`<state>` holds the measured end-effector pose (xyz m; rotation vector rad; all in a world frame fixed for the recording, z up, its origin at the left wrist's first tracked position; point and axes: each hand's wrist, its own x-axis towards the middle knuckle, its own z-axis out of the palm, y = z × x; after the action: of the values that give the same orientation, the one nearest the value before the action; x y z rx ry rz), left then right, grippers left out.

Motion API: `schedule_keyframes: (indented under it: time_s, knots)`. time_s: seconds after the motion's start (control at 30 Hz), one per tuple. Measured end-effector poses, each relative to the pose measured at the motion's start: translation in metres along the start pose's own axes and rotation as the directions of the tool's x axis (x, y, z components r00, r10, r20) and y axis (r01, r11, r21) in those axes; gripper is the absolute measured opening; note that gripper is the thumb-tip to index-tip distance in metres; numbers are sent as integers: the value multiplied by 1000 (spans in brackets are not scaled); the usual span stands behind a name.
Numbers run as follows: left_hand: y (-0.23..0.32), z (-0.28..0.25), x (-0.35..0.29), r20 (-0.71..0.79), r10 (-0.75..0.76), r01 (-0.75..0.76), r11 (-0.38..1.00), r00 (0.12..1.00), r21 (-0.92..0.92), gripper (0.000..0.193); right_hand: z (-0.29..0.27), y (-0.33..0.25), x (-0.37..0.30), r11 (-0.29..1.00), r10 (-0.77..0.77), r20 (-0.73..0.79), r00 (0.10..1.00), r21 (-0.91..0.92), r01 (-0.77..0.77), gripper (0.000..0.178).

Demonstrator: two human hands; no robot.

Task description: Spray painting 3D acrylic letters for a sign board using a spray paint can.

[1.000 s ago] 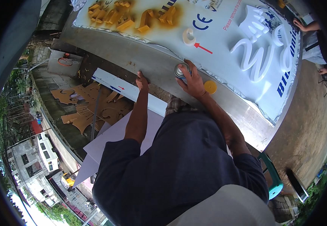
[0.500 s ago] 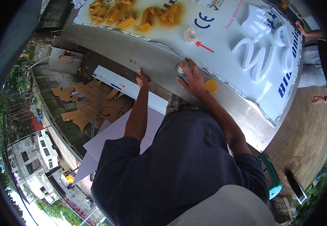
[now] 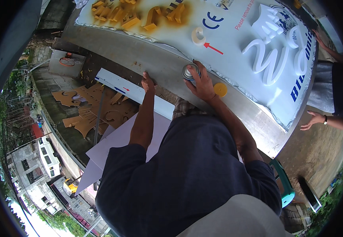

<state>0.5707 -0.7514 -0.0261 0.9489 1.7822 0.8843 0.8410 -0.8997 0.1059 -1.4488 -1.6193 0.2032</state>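
My right hand is wrapped round a spray can, its metal top facing up, over the bare metal margin of the table. A round yellow cap lies beside that hand. My left hand is curled at the table's near edge, its fingertips on the metal and the rest partly hidden. Beyond the can, on a white printed sheet, lies a small white ring-shaped piece. Large white curved letters rest at the right of the sheet; yellow-sprayed letters sit at the far left.
Brown cut-out panels, a long white board and pale sheets are below the table on the left. At right stands another person, one hand held out with fingers spread. A green stool is at lower right.
The other person at right has moved, and their lower hand has come toward the table and spread its fingers. My hands keep their places; the view has shifted slightly.
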Motion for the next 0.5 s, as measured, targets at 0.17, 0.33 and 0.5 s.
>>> schedule_keyframes:
  time_s: [0.17, 0.33, 0.5]
  knots:
    - [0, 1, -1, -15, 13, -14, 1000, 1000, -19, 79, -2, -3, 1, 999, -28, -11, 1000, -29, 28, 67]
    - [3, 2, -4, -1, 15, -15, 1000, 1000, -25, 79, -3, -2, 1, 999, -20, 1, 1000, -42, 20, 67]
    - [4, 0, -3, -11, -7, 7, 1000, 1000, 7, 80, -1, -2, 1, 1000, -8, 9, 1000, -20, 9, 67]
